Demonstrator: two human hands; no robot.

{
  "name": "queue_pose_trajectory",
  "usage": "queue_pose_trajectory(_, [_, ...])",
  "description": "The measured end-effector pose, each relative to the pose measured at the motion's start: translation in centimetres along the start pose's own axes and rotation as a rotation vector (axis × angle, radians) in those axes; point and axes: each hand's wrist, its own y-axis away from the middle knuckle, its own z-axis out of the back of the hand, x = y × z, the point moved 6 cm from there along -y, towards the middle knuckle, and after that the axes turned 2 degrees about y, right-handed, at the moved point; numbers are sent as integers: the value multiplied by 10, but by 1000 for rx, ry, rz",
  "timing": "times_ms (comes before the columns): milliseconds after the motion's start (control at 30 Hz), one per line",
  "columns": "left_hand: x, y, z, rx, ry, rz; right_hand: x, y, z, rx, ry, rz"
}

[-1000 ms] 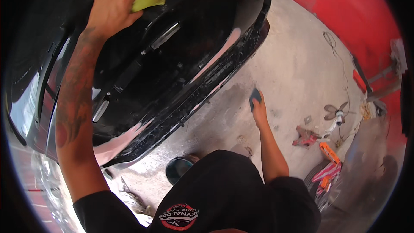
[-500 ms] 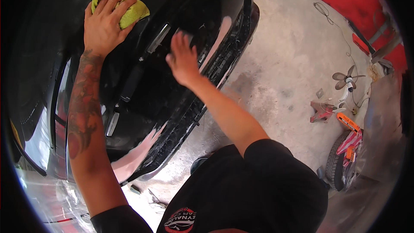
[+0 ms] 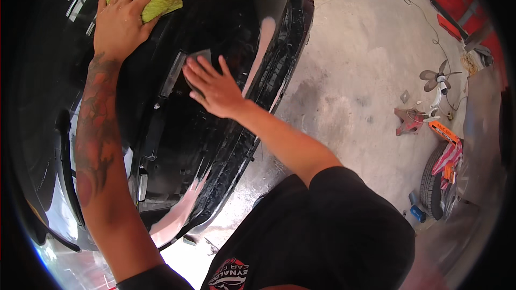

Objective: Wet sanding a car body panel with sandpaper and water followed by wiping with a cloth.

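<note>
A yellow-green cloth (image 3: pixel 162 5) is bunched under my left hand (image 3: pixel 119 24), whose fingers curl over it on the glossy black car panel (image 3: pixel 177 161). Lower and to the right, my right hand (image 3: pixel 214 85) lies flat on the same car, fingers spread. A thin grey sheet (image 3: pixel 203 53) shows partly at its fingertips; the hand hides the rest, and I cannot tell its kind. Left of these fingers a narrow clear lens strip (image 3: pixel 173 73) is set in the panel. Pale pinkish patches (image 3: pixel 262 48) mark the panel's edge.
Concrete floor (image 3: pixel 344 75) lies to the right of the car. A fan (image 3: pixel 439 78) with bare blades, a red metal stand (image 3: pixel 409 121), a tyre (image 3: pixel 431 188) and a blue bottle (image 3: pixel 417 214) are at the far right. A cable (image 3: pixel 430 19) trails along the floor.
My right hand has moved left and come down flat beside the lens strip. The left hand keeps the cloth and has moved slightly. The whole view has shifted a little.
</note>
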Motion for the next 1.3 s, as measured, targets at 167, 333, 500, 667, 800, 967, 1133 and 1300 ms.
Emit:
queue_pose_trajectory(167, [-6, -11, 0, -25, -9, -8, -64, -53, 40, -268, 37, -325])
queue_pose_trajectory(333, [-4, -8, 1, -15, 4, 26, -16, -12, 4, -119, -92, -154])
queue_pose_trajectory(500, [-4, -7, 3, -18, -22, 31, -89, -60, 50, -320, 227, -272])
queue_pose_trajectory(667, [-5, -7, 2, -27, -34, 30, -64, -30, 19, -239, 58, -277])
queue_pose_trajectory(800, [-2, 0, -1, -9, -15, 43, -97, -62, 56, -293, 279, -215])
queue_pose_trajectory(967, [-12, -12, 5, 7, -2, 50, -86, -62, 44, -412, 149, -388])
queue_pose_trajectory(1133, [-1, 1, 2, 10, -14, 37, -86, -58, 37, -255, 252, -200])
queue_pose_trajectory(1300, [-24, -16, 15, -43, 2, 54, -94, -76, 48, -447, 187, -380])
